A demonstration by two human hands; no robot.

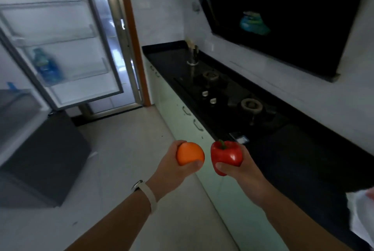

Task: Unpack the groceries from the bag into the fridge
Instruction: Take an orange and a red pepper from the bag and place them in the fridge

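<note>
My left hand [172, 171] grips an orange [189, 152] in front of me, over the floor. Beside it my right hand [240, 169] grips a red bell pepper [226, 154] with a green stem, near the counter's front edge. The fridge door [60, 48] stands open at the upper left, with a blue bottle [47, 67] in a door shelf. The fridge's dark body [40, 161] is at the left. A white bag [362, 216] shows at the right edge, on the counter.
A black counter [303, 159] with a two-burner gas hob [228, 97] runs along the right, over pale green cabinets [182, 115]. A dark range hood [283, 18] hangs above. A utensil holder [192, 56] stands at the counter's far end. Pale floor [121, 149] lies between fridge and cabinets.
</note>
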